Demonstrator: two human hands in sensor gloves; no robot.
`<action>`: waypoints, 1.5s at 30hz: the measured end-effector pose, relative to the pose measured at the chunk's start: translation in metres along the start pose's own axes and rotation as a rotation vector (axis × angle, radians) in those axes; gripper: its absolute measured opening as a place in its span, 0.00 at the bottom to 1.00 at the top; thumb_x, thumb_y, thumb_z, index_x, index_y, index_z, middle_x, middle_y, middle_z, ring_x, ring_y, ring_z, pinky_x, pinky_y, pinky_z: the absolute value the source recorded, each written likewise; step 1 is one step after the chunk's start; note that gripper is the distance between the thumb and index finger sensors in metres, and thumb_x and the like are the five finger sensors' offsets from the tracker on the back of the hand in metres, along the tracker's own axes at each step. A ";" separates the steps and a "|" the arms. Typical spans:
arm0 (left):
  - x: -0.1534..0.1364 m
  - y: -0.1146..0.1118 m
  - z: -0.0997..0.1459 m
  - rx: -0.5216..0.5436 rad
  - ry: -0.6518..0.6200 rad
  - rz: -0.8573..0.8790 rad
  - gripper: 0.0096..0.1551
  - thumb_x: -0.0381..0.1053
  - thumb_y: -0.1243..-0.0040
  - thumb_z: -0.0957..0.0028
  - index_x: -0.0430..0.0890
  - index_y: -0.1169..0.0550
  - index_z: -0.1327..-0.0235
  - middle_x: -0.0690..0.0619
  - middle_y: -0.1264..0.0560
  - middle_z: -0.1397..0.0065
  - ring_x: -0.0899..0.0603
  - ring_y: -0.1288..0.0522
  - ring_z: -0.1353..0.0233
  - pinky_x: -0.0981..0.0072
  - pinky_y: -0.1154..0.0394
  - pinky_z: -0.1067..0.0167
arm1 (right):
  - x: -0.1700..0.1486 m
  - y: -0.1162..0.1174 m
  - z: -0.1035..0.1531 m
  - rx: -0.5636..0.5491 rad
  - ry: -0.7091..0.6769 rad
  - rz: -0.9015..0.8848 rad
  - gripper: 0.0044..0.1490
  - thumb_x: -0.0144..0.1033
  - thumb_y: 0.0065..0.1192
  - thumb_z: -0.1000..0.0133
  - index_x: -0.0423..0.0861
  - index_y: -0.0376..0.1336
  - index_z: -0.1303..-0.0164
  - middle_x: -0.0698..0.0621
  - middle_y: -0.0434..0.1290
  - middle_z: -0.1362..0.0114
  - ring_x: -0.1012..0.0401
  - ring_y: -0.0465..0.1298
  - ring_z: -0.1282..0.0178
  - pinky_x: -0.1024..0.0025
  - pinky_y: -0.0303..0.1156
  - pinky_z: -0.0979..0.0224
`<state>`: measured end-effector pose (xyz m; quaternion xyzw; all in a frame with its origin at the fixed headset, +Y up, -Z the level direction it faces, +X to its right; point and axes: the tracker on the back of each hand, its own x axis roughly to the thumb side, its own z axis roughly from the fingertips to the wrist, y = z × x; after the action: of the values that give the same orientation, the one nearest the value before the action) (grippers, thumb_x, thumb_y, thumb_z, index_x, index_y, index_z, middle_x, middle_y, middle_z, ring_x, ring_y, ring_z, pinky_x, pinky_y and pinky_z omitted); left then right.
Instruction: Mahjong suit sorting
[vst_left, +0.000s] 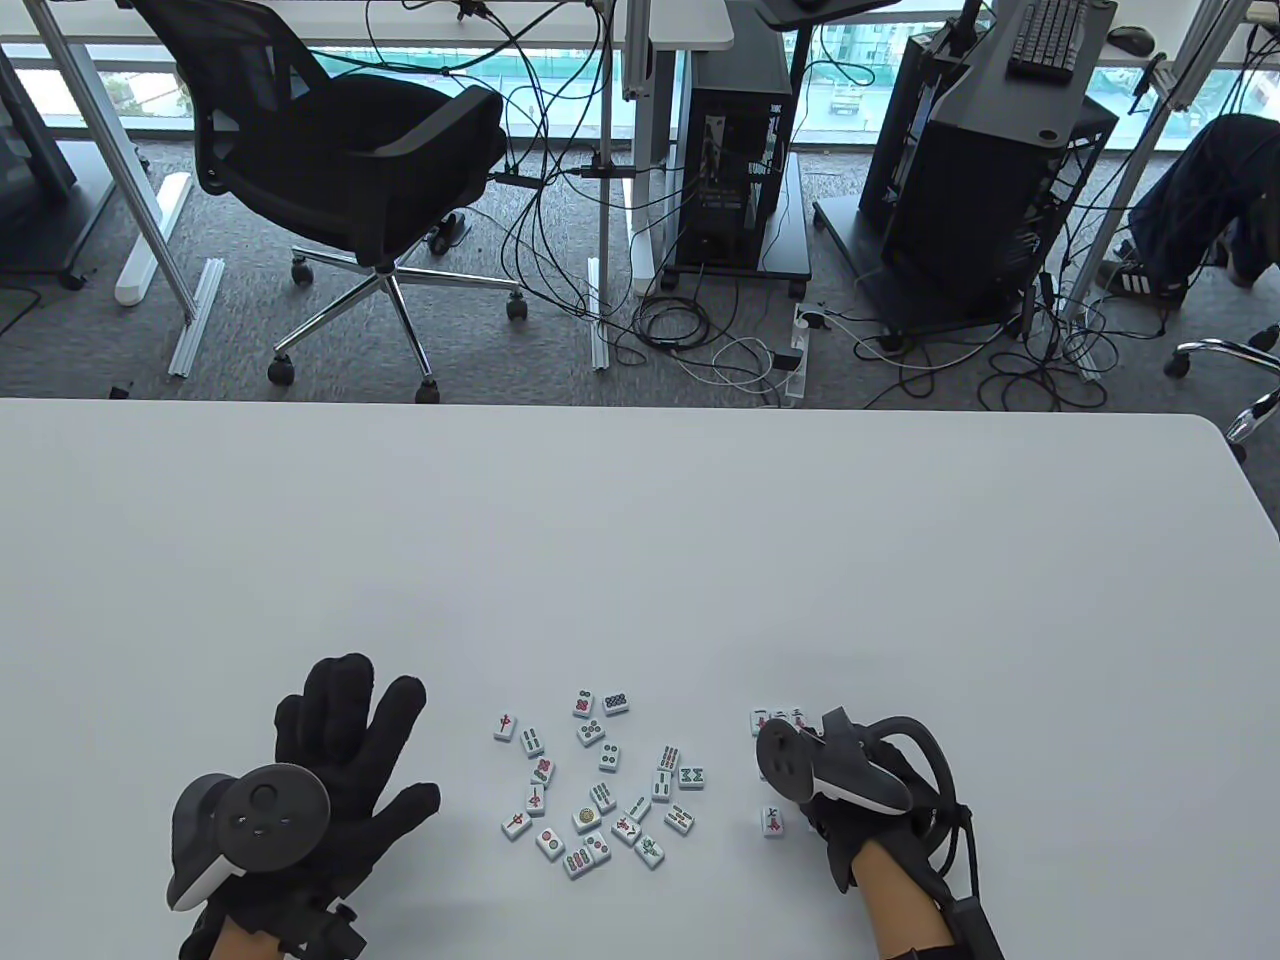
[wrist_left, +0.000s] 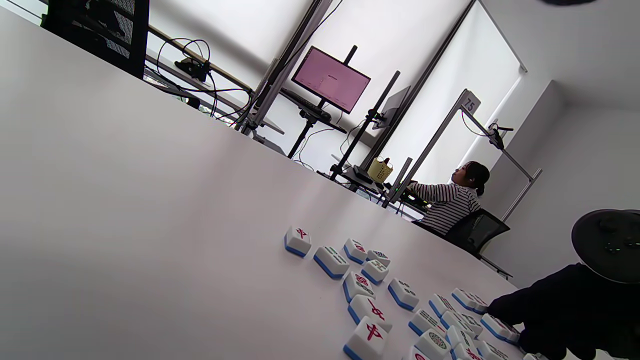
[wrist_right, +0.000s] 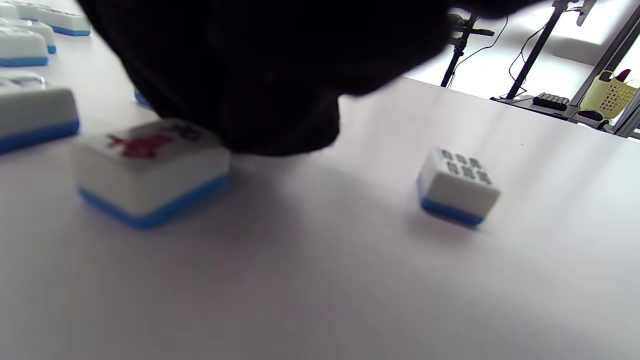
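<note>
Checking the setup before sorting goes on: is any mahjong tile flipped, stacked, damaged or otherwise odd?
Nothing stands out. The loose mahjong tiles lie scattered, face up and unstacked, on the white table; the right hand hides part of the small group beside it.

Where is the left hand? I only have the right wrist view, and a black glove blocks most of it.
Observer: The left hand lies flat on the table with its fingers spread, touching no tile.
Operator: Where is the main pile?
Observer: A loose tile cluster sits face up between the two hands.
Operator: Is anything set apart from it?
Observer: A short row of tiles lies just beyond the right hand, partly hidden by its tracker. I cannot tell whether that hand holds anything.
</note>
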<state>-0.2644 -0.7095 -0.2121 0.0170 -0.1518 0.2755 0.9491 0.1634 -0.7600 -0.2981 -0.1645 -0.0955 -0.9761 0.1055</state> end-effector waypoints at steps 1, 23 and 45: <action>0.000 0.000 0.000 0.000 -0.001 0.000 0.50 0.79 0.57 0.52 0.67 0.60 0.21 0.65 0.78 0.21 0.48 0.81 0.17 0.41 0.78 0.27 | 0.000 -0.001 0.001 -0.004 0.003 0.002 0.35 0.42 0.71 0.52 0.39 0.68 0.36 0.50 0.82 0.62 0.64 0.77 0.79 0.72 0.77 0.73; 0.001 -0.002 0.001 -0.009 -0.013 -0.008 0.50 0.79 0.57 0.52 0.67 0.60 0.21 0.65 0.78 0.21 0.48 0.80 0.17 0.41 0.78 0.27 | 0.033 -0.057 0.015 -0.189 0.016 -0.184 0.31 0.48 0.67 0.49 0.37 0.74 0.47 0.48 0.83 0.65 0.63 0.77 0.81 0.71 0.76 0.76; 0.001 -0.002 0.001 -0.006 -0.013 0.002 0.50 0.79 0.57 0.52 0.67 0.60 0.21 0.65 0.78 0.21 0.48 0.81 0.17 0.41 0.78 0.27 | 0.089 -0.024 -0.029 0.069 0.011 -0.083 0.33 0.44 0.70 0.50 0.35 0.71 0.42 0.49 0.82 0.66 0.64 0.76 0.82 0.72 0.75 0.76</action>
<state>-0.2632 -0.7108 -0.2111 0.0157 -0.1587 0.2759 0.9479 0.0671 -0.7584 -0.2982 -0.1512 -0.1353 -0.9766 0.0711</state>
